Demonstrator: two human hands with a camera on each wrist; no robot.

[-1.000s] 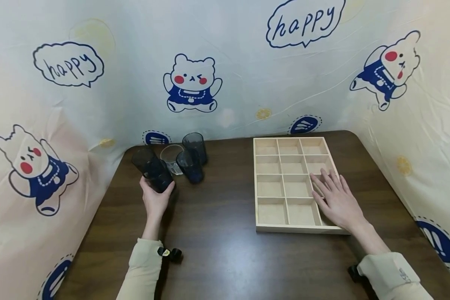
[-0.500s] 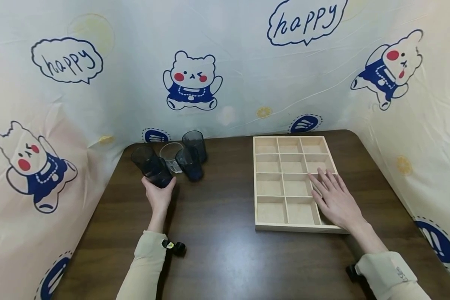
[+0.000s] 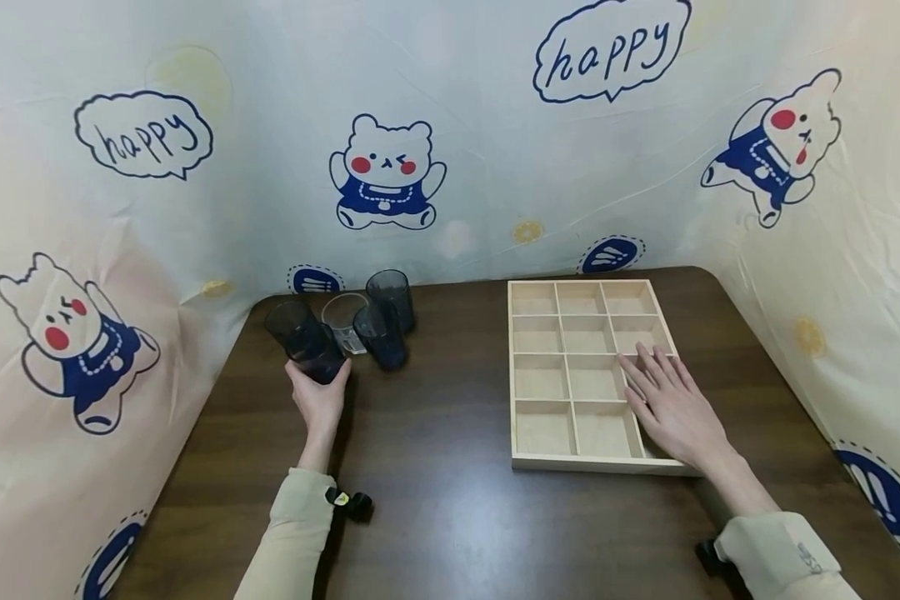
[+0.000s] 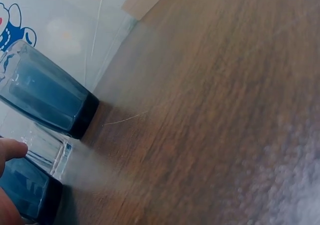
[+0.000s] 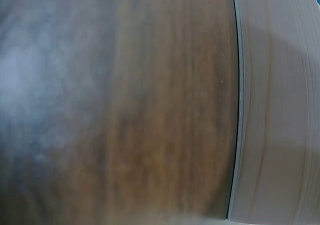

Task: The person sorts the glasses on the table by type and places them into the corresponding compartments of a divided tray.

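Observation:
My left hand [image 3: 320,402] grips a dark blue drinking glass [image 3: 317,348] at the back left of the table, thumb on its right side. Its outline runs long toward the far left; I cannot tell whether a second glass overlaps it. Just right of it stand a clear glass [image 3: 347,321] and two more blue glasses, a nearer one [image 3: 382,337] and a farther one [image 3: 393,293]. In the left wrist view, fingertips [image 4: 12,149] lie against the held glass [image 4: 30,187]. My right hand [image 3: 675,406], fingers extended, rests on the right side of a wooden compartment box [image 3: 562,463].
The brown wooden table [image 3: 435,500] spreads between the glasses and the box. A printed cloth [image 3: 472,150] with bears hangs behind the table and along both sides. In the right wrist view, the box's pale wooden side [image 5: 277,110] fills the right part.
The left forearm has shifted slightly to the right, its hand still on the glass. The whole view bobs a little. The right hand stays where it was.

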